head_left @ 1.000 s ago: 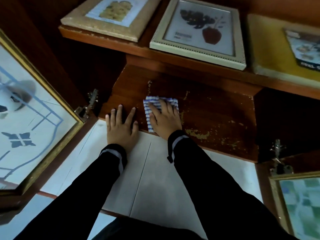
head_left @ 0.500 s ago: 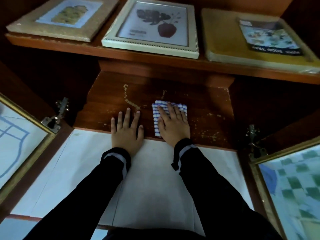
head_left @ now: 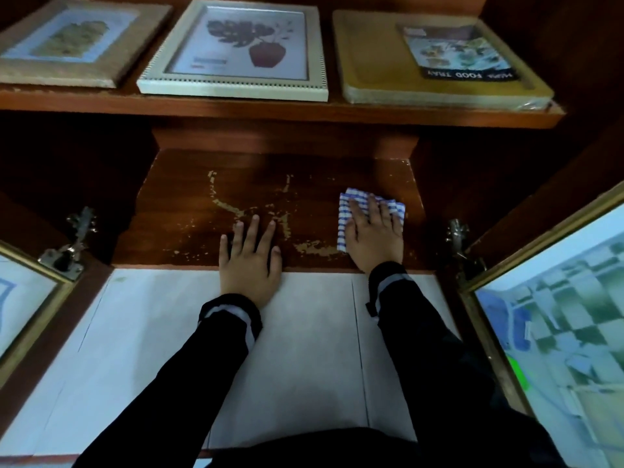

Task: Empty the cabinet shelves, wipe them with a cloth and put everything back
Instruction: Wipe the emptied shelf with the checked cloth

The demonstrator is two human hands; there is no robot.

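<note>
Head cam: right hand (head_left: 374, 239) lies flat, fingers straight, pressing the striped cloth (head_left: 344, 214) onto the bare lower shelf (head_left: 320, 170) near its right end, with nothing actually gripped. Left hand (head_left: 250, 261) is spread flat on the front edge, probably bracing. The white picture frame (head_left: 236, 49) sits on the shelf above.

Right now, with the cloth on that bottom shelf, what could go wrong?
The right hand presses the checked cloth flat on the lower shelf, close to patches of flaked finish; rubbing there could lift more of it. Further right stands a metal door hinge that knuckles or cloth might snag on.
</note>
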